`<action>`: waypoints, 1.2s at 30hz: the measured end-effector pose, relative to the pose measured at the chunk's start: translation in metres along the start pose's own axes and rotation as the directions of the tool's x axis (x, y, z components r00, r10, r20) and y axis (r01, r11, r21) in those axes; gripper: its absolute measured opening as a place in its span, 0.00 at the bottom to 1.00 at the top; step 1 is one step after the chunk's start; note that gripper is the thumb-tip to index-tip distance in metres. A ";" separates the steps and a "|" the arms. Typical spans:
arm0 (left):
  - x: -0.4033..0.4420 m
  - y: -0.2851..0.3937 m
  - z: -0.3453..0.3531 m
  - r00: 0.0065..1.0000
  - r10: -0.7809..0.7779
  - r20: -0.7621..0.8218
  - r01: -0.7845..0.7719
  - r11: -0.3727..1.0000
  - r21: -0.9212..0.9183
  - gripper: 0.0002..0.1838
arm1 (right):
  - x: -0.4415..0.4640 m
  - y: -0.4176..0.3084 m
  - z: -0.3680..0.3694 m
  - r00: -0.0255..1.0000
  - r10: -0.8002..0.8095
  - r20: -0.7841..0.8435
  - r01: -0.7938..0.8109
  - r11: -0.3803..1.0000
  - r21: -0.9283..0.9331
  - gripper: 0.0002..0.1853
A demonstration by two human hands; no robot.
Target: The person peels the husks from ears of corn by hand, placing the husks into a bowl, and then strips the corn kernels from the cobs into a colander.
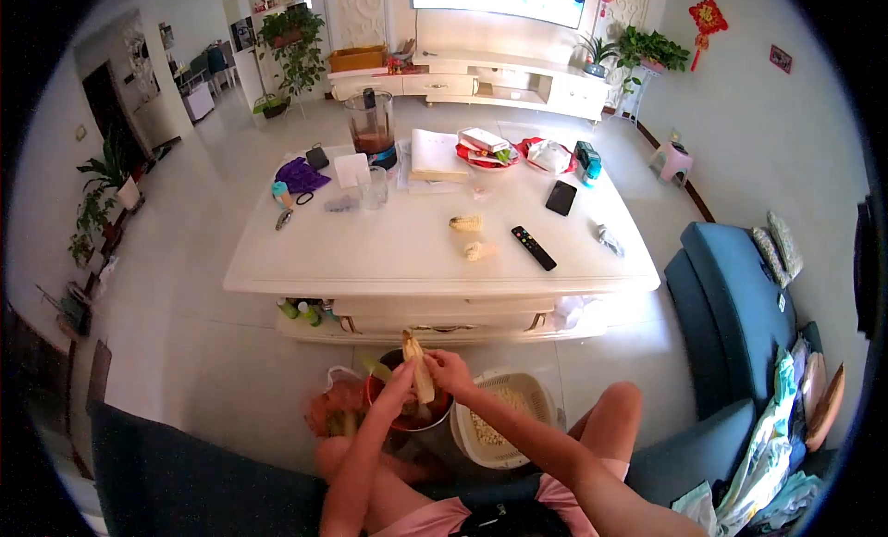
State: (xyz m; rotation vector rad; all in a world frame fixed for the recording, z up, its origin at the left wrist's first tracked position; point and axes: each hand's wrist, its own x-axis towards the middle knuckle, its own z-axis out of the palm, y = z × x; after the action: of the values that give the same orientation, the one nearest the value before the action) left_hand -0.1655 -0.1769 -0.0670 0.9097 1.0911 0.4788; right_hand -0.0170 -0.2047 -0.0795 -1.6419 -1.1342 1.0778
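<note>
Both my hands grip a pale ear of corn (421,375), which points upward and away from me above a dark bucket with a red rim (373,391). My left hand (399,387) is closed around its left side. From the right, my right hand (448,372) presses its fingers on the cob. Beside the bucket stands a cream plastic basket (553,403) with loose corn kernels (495,417) inside. A red plastic bag (335,403) sits left of the bucket. What lies in the bucket is mostly hidden by my hands.
Ahead is a white coffee table (370,259). On it are a corn cob (465,223), a broken piece of corn (475,251), a remote control (534,248), a phone (561,197) and a blender (372,130). A blue sofa (731,287) stands at the right.
</note>
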 end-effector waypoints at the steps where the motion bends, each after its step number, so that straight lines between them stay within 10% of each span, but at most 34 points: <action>1: 0.004 -0.004 -0.003 0.999 -0.015 0.029 0.016 1.000 -0.021 0.27 | -0.003 -0.004 0.000 0.998 -0.056 0.014 0.057 0.997 -0.044 0.18; 9: 0.012 -0.011 -0.004 0.999 -0.052 0.016 0.054 0.991 -0.121 0.25 | 0.002 -0.018 -0.007 0.968 -0.249 -0.040 0.216 0.898 -0.383 0.13; 20: 0.023 -0.008 -0.004 0.990 0.127 0.066 -0.101 0.947 -0.305 0.34 | 0.015 -0.010 -0.007 0.994 -0.026 0.102 0.009 0.988 0.156 0.15; 26: 0.024 -0.004 0.001 0.994 0.095 -0.054 -0.107 0.950 -0.294 0.43 | 0.012 -0.020 -0.006 0.996 -0.029 0.079 0.040 0.988 -0.150 0.18; 36: 0.046 -0.017 -0.015 0.967 -0.003 -0.253 -0.056 0.973 -0.223 0.50 | 0.009 -0.026 -0.003 0.974 0.044 0.221 -0.039 0.999 -0.027 0.18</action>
State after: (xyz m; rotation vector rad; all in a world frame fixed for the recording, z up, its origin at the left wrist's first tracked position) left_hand -0.1613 -0.1471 -0.1091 0.6725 1.2257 0.7423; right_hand -0.0182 -0.1901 -0.0560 -1.5977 -1.2640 1.3051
